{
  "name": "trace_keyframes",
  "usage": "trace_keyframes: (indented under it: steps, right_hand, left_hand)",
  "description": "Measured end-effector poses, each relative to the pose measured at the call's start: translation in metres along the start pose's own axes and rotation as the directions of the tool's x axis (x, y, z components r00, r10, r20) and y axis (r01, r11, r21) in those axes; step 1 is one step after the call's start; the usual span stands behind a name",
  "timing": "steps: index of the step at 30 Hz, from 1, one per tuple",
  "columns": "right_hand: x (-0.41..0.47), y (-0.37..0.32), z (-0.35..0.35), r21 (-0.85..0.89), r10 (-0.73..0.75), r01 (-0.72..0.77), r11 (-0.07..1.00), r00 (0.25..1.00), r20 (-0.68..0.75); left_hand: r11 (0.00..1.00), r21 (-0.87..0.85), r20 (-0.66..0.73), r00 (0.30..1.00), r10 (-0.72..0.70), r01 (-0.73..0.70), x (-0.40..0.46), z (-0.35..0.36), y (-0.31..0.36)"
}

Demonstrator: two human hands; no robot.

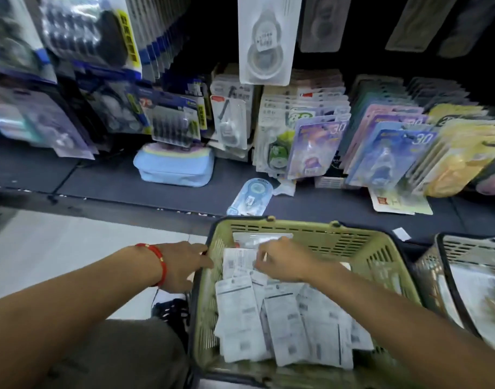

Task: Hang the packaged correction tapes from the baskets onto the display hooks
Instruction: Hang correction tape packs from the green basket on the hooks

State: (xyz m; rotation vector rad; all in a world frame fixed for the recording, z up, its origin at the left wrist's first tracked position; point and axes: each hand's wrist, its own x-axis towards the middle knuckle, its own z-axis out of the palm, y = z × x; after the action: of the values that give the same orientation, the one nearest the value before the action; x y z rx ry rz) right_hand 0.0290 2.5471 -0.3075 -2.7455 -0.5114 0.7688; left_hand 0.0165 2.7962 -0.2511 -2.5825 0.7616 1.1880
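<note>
A green basket (353, 240) stands on the floor in front of me, filled with several white packaged correction tapes (282, 318) lying back side up. My right hand (282, 261) is inside the basket at its far end, fingers curled round the top of one pack (237, 261). My left hand (181, 265), with a red bracelet on the wrist, rests on the basket's left rim. One white correction tape pack (264, 40) hangs on a display hook straight above. More hanging packs sit in rows to its right and left.
A second, grey basket (465, 245) with more packs stands at the right. The dark bottom shelf (100, 175) carries a blue pouch (174, 169), a loose blue correction tape (251, 196) and a flat card (400, 203). My shoe (170, 308) is left of the green basket.
</note>
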Motion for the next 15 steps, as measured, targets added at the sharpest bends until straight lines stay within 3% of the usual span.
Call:
trace_keyframes:
  steps: [1, 3, 6, 9, 11, 13, 15]
  right_hand:
    - [-0.001, -0.005, 0.027, -0.039, 0.038, -0.033, 0.999, 0.990, 0.134]
    - [-0.005, -0.017, 0.079, -0.032, 0.116, -0.111, 0.993, 0.969, 0.217]
    - [-0.015, -0.032, 0.125, 0.170, 0.236, -0.258, 0.951, 0.961, 0.142]
    - [-0.015, -0.022, 0.120, 0.499, 0.195, -0.181, 0.847, 0.980, 0.024]
    - [-0.016, -0.015, 0.101, 0.651, 0.233, -0.138, 0.746, 0.970, -0.061]
    - [-0.018, -0.014, 0.081, 0.770, 0.308, -0.093, 0.632, 0.941, -0.139]
    - [-0.020, -0.019, 0.065, 0.885, 0.296, 0.004, 0.465, 0.942, -0.159]
  left_hand:
    - [0.999, -0.031, 0.008, 1.000, -0.020, 0.020, 0.000, 0.010, 0.000]
    - [0.994, -0.100, -0.050, 0.998, -0.043, 0.038, -0.001, 0.025, 0.001]
    - [0.988, -0.140, -0.217, 0.971, -0.096, 0.067, 0.000, 0.040, 0.017]
    - [0.989, -0.100, -0.382, 0.914, -0.137, 0.107, 0.007, 0.054, 0.049]
    - [0.968, -0.236, -0.433, 0.883, -0.180, 0.081, 0.015, 0.061, 0.069]
    - [0.846, -0.534, -0.429, 0.859, -0.279, 0.008, 0.020, 0.061, 0.087]
    - [0.555, -0.825, -0.339, 0.881, -0.329, -0.110, 0.026, 0.059, 0.100]
